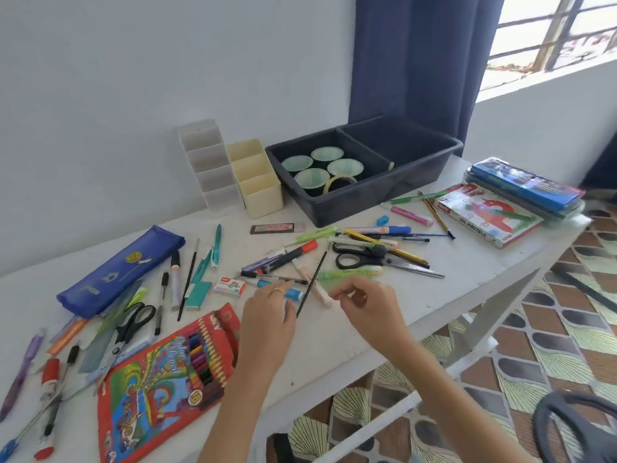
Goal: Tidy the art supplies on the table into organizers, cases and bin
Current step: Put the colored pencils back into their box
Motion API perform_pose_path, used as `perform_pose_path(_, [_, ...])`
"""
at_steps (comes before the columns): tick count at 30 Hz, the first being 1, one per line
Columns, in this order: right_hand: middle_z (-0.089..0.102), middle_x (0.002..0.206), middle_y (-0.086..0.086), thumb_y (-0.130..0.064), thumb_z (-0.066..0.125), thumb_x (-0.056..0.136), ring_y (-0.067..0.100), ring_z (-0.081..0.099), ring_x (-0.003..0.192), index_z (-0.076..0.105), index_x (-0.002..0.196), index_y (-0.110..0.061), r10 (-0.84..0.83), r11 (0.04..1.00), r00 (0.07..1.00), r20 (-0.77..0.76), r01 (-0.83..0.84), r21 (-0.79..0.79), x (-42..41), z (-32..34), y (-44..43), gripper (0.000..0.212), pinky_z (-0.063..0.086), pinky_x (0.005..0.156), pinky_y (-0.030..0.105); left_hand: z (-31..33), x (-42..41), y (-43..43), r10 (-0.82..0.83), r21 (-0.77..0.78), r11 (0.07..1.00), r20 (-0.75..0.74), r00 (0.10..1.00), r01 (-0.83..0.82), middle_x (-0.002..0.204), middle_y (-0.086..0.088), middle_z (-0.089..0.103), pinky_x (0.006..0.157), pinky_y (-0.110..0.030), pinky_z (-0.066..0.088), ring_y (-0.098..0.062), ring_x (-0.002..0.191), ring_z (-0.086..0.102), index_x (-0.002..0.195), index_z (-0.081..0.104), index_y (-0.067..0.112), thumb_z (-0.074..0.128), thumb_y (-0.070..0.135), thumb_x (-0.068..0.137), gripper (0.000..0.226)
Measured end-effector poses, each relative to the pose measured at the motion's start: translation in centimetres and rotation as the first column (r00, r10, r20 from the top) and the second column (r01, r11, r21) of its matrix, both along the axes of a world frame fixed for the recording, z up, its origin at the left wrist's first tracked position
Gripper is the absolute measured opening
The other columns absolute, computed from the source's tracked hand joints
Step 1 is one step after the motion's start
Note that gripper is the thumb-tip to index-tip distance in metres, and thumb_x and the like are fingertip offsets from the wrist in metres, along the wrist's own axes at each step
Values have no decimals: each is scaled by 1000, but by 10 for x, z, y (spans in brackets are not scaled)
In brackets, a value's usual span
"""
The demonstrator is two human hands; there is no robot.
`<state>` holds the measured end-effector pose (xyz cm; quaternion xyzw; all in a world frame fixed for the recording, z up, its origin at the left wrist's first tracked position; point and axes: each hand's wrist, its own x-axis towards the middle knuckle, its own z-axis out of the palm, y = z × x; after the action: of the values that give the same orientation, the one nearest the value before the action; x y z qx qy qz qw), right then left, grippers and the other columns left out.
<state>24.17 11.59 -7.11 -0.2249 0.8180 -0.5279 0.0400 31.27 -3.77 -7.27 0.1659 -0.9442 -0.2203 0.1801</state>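
Hovering over the pen pile (pixel 320 259) on the surface (pixel 350 332), the left hand (pixel 267 315) grasps a thin brush (pixel 312 284). The right hand (pixel 364 304) pinches a pale stick (pixel 317 287), likely sorting both for the 2 empty organizers (pixel 230 175).

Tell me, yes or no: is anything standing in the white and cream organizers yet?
No. The white organizer and the cream organizer both show only bare compartments, with pens and brushes lying on the table.

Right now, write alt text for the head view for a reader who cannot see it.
Two hands, left and right, reach over a white table strewn with pens, markers and scissors, the left touching a thin black brush. Two organizers, white and cream, and a dark bin stand at the back wall.
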Motion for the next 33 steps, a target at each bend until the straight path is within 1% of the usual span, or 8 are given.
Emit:
perform_pose_path(4, [67,83,-7,2,59,85,1,56,65,69,81,-20,-252,968,965,-69,252,-11,-45,-5,46,24,46,60,12,-1,-48,32,-119,17,993,-55,991,120,120,-2,61,99,-25,34,-16,113,52,120,62,11,52,10,92,29])
perform_pose_path(8, [66,97,6,-4,61,87,3,54,72,70,99,-11,-347,920,929,-130,364,147,-98,-13,81,17,42,66,8,-2,-94,66,-152,11,988,-89,984,154,113,1,63,97,-25,38,-13,108,53,116,63,14,52,15,93,26])
perform_pose_path(12, [59,111,1,-23,65,86,14,51,95,64,116,-14,-153,886,982,-115,187,424,-140,-19,89,30,47,82,26,-1,-130,96,-140,57,987,-117,983,147,110,4,63,92,-20,39,-10,104,53,114,65,17,53,16,93,24])
perform_pose_path(18, [56,95,-5,-32,67,83,10,51,83,69,100,-23,44,845,999,4,-39,533,-168,-16,86,18,46,69,20,-3,-155,109,11,175,985,-97,995,6,106,5,63,85,-17,44,-7,99,54,109,66,15,51,16,94,22])
perform_pose_path(23, [61,89,-5,-28,66,86,11,52,81,72,100,-18,66,881,993,101,-105,461,-176,-15,87,19,42,62,16,-3,-162,112,201,366,917,-75,977,-161,97,1,64,71,-11,45,-6,83,57,104,66,14,54,13,92,17])
perform_pose_path(26, [64,87,-5,-25,68,85,9,52,75,73,97,-15,16,950,975,220,-83,301,-176,-6,91,17,42,60,16,0,-163,118,302,505,831,-56,952,-234,92,0,66,59,-4,43,-1,76,56,101,66,11,57,16,92,15])
perform_pose_path(30, [65,78,-4,-29,72,80,8,53,70,74,83,-23,152,977,892,426,-201,73,-164,9,90,6,43,58,15,9,-162,124,371,678,699,-74,926,-226,83,11,63,60,0,42,5,74,56,99,65,13,61,29,89,19])
perform_pose_path(33, [65,71,-4,-30,73,79,8,56,66,76,84,-21,221,968,852,475,-252,3,-153,16,82,10,45,55,12,14,-156,122,416,748,628,-89,905,-215,85,9,66,64,-9,48,-2,79,62,100,66,11,63,30,88,23])
